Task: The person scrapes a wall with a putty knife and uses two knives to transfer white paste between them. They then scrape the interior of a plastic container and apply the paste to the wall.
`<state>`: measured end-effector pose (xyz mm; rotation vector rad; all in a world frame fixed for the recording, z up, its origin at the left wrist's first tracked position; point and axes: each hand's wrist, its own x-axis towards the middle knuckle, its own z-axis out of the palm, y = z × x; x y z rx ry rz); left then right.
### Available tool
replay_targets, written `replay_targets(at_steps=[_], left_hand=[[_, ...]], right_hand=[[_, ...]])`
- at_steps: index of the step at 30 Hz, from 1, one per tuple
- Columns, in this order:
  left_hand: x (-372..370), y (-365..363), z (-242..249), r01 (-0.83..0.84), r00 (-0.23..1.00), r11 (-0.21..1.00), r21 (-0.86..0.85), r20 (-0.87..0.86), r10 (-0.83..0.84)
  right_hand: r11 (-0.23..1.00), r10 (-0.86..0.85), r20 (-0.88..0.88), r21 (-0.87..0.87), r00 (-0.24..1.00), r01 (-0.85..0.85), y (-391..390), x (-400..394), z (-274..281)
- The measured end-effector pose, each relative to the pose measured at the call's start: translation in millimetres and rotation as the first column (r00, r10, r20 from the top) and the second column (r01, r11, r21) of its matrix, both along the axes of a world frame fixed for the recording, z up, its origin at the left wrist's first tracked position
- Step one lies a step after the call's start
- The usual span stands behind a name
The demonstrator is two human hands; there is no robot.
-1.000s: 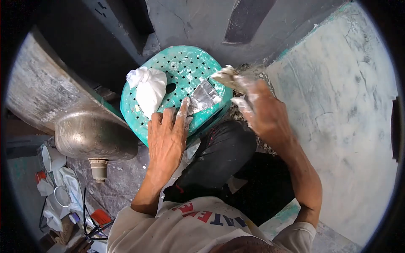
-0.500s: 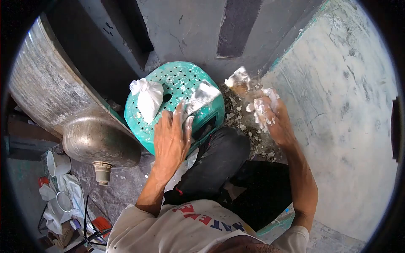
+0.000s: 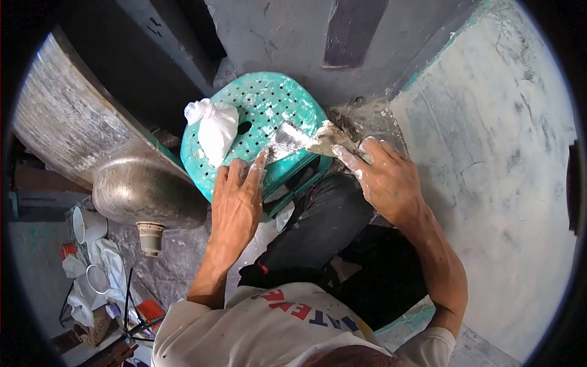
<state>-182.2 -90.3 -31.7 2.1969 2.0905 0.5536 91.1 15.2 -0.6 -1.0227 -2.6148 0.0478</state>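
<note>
My left hand (image 3: 235, 199) is closed round a putty knife (image 3: 287, 136), its index finger stretched toward the wide, shiny blade smeared with white paste. The handle is hidden under the hand. My right hand (image 3: 391, 177) grips a second putty knife (image 3: 332, 139), its blade dirty with pale paste. The two blades meet or overlap over the front right edge of a green plastic stool (image 3: 269, 92); whether they touch is hard to tell. White paste coats the fingers of both hands. A knotted white plastic bag (image 3: 218, 131) rests on the stool, just beyond my left hand.
A metal sink (image 3: 147, 189) with its drain pipe lies tipped up at the left. On the right rises a patchy whitish wall (image 3: 489, 183). A grey wall (image 3: 275, 37) stands behind the stool. White buckets (image 3: 90, 225) and sheeting lie at the lower left.
My right hand has brought its putty knife left, from over the rubble to the other blade at the stool's edge. The left hand has shifted slightly left.
</note>
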Motion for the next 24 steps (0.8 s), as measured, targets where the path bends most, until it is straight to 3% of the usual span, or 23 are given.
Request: replay_targets(at_steps=[6, 8, 11, 17, 24], left_hand=[[-2.3, -1.4, -11.6, -0.036, 0.999, 0.998, 0.048, 0.016, 0.036], [-3.0, -1.8, -10.6, -0.043, 0.999, 0.998, 0.036, 0.022, 0.042], [-3.6, -0.5, -9.6, -0.044, 0.999, 0.999, 0.015, 0.029, 0.044], [-5.2, 2.8, -7.1, -0.031, 0.997, 0.999, -0.04, 0.069, 0.033], [-8.9, 2.0, -4.9, 0.012, 0.996, 0.998, -0.064, 0.085, -0.006]], right_hand=[[0.996, 0.045, -0.05, -0.078, 0.998, -0.049, 3.9, -9.3, 2.3], [0.997, 0.069, -0.038, -0.017, 0.997, -0.07, 4.5, -15.9, -2.3], [0.991, 0.091, 0.039, 0.099, 0.995, -0.095, 3.9, -26.3, 5.2], [0.999, 0.04, 0.168, 0.018, 0.985, -0.044, 9.6, -52.5, 19.8], [0.998, 0.044, 0.158, 0.04, 0.986, -0.051, 10.6, -58.5, 13.5]])
